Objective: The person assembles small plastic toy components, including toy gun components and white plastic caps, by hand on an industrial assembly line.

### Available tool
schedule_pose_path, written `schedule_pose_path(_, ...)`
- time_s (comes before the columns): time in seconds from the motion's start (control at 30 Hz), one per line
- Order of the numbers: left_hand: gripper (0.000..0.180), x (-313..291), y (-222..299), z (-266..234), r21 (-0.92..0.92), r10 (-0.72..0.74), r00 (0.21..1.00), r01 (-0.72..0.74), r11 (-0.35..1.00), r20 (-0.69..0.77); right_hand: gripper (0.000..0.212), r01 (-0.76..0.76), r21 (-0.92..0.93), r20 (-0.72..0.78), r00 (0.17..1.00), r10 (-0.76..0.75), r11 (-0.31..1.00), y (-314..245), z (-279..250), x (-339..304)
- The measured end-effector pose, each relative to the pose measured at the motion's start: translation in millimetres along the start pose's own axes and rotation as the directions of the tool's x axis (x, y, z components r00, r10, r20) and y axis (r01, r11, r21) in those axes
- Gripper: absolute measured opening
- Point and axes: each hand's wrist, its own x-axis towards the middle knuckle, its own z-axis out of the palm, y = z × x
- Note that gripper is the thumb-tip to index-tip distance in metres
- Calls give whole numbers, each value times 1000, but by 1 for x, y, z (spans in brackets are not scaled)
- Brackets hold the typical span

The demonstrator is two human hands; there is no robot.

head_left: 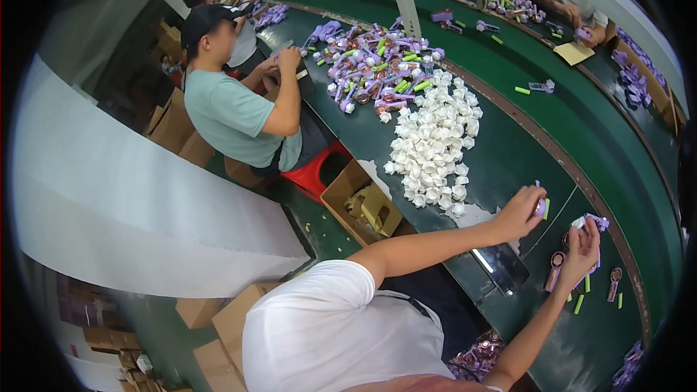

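Note:
My left hand [519, 214], above the dark green bench, is closed on a purple part [540, 207] with a rounded end. A light green cylinder [546, 209], battery-like, shows beside it. To the right, the fingers of my right hand [584, 247] pinch a purple plastic piece [598, 222], and a white cup-shaped piece [578, 223] sits at the fingertips. Whether the two are joined I cannot make out. Around that hand lie small parts resembling handheld fans, with round coppery heads, one of them a fan part [556, 268], and loose green cylinders [579, 304].
A black phone-like slab [501, 267] lies at the bench's near edge. Farther up are a heap of white cups [435, 145] and a pile of purple parts [377, 65]. A green conveyor [573, 120] runs alongside. A co-worker [239, 105] sits at the left by an open carton [356, 207].

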Motion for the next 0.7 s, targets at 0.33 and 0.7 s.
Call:
schedule_pose_path(0.33,32,34,32,-33,-687,-417,901,379,620,122,38,54,101,108,992,-65,993,-34,16,-29)
schedule_pose_path(0.7,34,23,44,-47,-666,-301,786,617,419,540,35,335,-88,169,933,-318,938,-67,48,-26)
